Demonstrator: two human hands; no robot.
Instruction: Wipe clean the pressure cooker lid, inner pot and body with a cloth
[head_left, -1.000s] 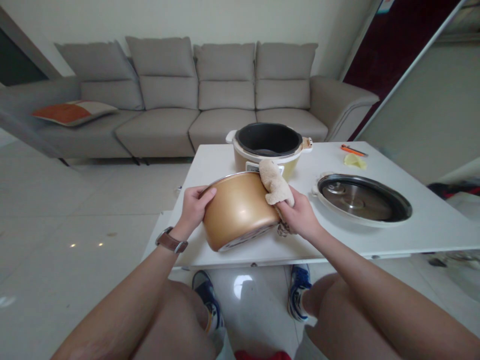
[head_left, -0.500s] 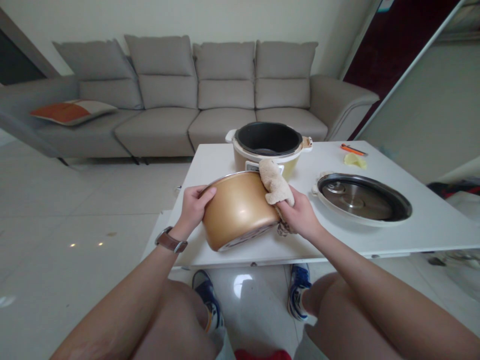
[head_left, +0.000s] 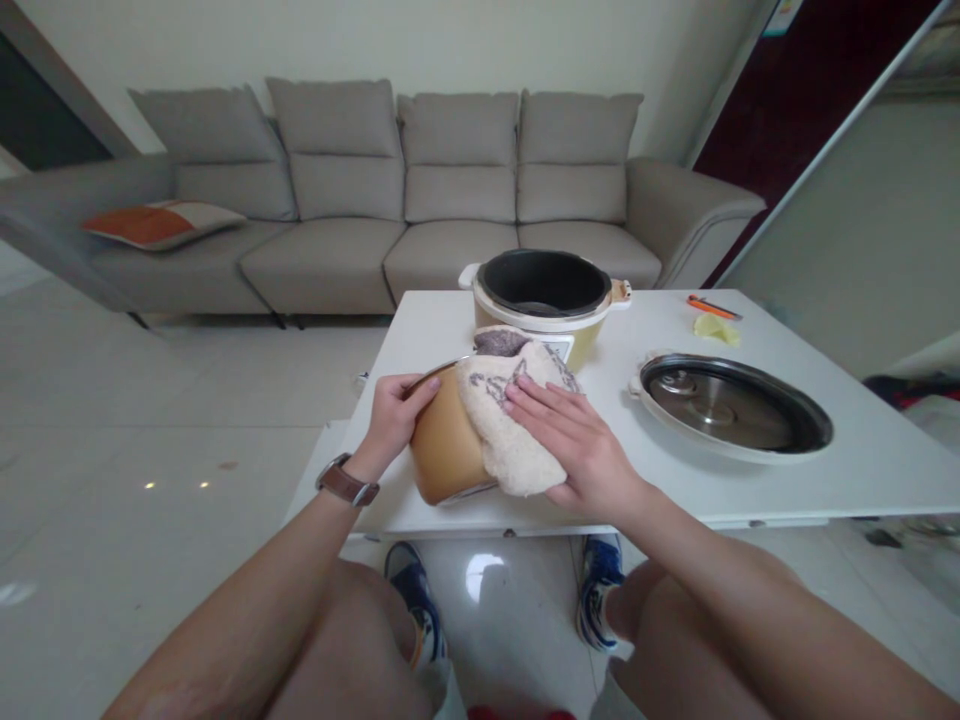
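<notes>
A gold inner pot (head_left: 446,440) is tilted on its side above the near part of the white table (head_left: 757,490). My left hand (head_left: 394,418) grips its rim at the left, thumb on the outer wall. Against the pot's right side my right hand (head_left: 581,445) presses a cream cloth (head_left: 517,455) with dark markings, its fingers stretched over the fabric. The cloth covers much of the pot's wall. Just behind stands the rice cooker body (head_left: 495,318), its dark cavity exposed.
On the table's right lies the cooker's lid (head_left: 731,405), inner side up. Behind it are an orange cutter (head_left: 712,307) and a pale yellow piece (head_left: 716,329). A grey sofa (head_left: 450,240) lines the far wall, with an orange and white cushion (head_left: 161,224).
The cloth, bunched at the pot's right edge before, is now spread over its outer wall. My right hand has moved onto it with fingers extended. The left hand keeps its grip.
</notes>
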